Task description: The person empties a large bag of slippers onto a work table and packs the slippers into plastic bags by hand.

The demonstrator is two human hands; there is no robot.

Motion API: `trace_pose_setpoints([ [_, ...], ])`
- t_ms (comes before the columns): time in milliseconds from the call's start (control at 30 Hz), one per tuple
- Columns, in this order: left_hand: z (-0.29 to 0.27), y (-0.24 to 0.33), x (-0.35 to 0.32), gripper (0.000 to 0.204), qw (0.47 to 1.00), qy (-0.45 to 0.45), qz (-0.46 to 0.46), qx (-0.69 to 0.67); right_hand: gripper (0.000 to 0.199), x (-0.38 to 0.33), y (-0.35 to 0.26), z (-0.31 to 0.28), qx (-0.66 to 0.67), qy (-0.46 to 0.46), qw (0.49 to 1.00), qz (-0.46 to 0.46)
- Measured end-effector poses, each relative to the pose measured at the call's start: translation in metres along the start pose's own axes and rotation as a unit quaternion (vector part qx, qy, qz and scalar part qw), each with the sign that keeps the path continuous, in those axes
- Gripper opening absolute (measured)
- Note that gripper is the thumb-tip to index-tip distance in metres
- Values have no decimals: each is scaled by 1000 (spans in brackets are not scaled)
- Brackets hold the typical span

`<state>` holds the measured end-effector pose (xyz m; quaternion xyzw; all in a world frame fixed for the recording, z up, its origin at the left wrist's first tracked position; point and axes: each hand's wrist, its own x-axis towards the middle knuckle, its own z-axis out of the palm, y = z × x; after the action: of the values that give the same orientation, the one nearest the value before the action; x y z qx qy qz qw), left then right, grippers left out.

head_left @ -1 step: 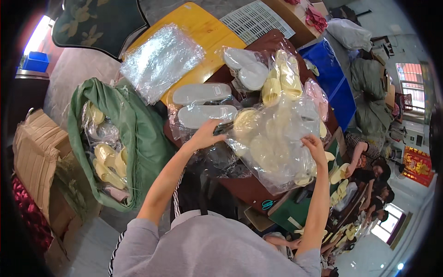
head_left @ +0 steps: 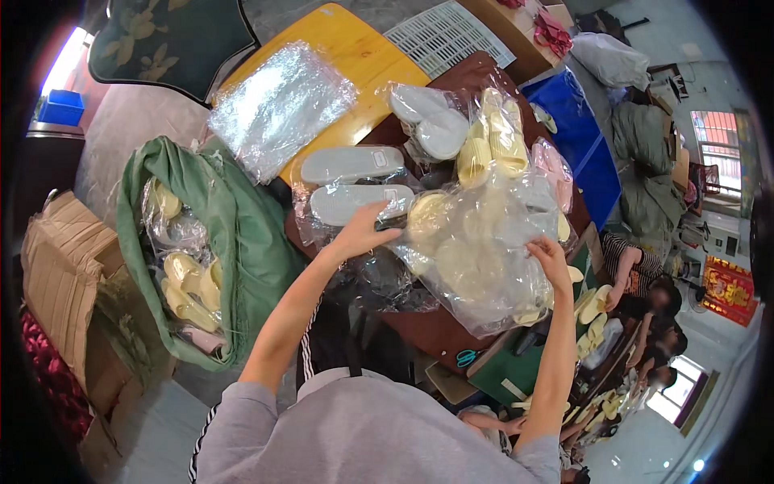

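Note:
A large clear plastic bag (head_left: 477, 266) spreads over pale yellow slippers (head_left: 429, 216) in front of me. My right hand (head_left: 550, 258) pinches the bag's right edge between thumb and fingers. At the bag's left side is my left hand (head_left: 364, 234), its thumb spread from the fingers. Those fingertips lie over the lower of two grey slippers (head_left: 352, 164) in clear wrapping. Behind the bag, wrapped yellow slippers (head_left: 493, 145), a white wrapped pair (head_left: 431, 121) and a pink wrapped pair (head_left: 552, 173) rest on the brown table (head_left: 431, 335).
A green sack (head_left: 254, 242) of wrapped slippers stands left, beside an open cardboard box (head_left: 68, 258). Clear plastic bags (head_left: 282, 105) lie on a yellow table (head_left: 355, 52). Turquoise scissors (head_left: 466, 357) are near the table's front edge. Co-workers (head_left: 633, 266) handle slippers at right.
My left hand's fingers have shifted very slightly over the grey slipper. My right hand and the bag look nearly unchanged. A co-worker's hand at right has moved a little.

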<state>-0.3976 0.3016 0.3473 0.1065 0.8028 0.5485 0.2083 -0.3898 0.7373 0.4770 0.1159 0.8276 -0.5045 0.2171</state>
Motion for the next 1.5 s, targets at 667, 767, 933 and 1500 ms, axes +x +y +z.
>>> trace_pose_setpoints([
  [667, -194, -23, 10, 17, 880, 255, -56, -397, 52, 135, -329, 194, -442, 117, 723, -518],
  [767, -264, -86, 11, 11, 849, 363, -63, -379, 54, 130, -320, 226, -311, 46, 809, -497],
  [933, -308, -213, 36, 16, 803, 430, -114, -397, 40, 94, -185, 242, -218, 43, 921, -319],
  [1500, -334, -359, 7, 75, 844, 456, -278, -54, 30, -190, 160, 241, -106, 184, 947, 242],
])
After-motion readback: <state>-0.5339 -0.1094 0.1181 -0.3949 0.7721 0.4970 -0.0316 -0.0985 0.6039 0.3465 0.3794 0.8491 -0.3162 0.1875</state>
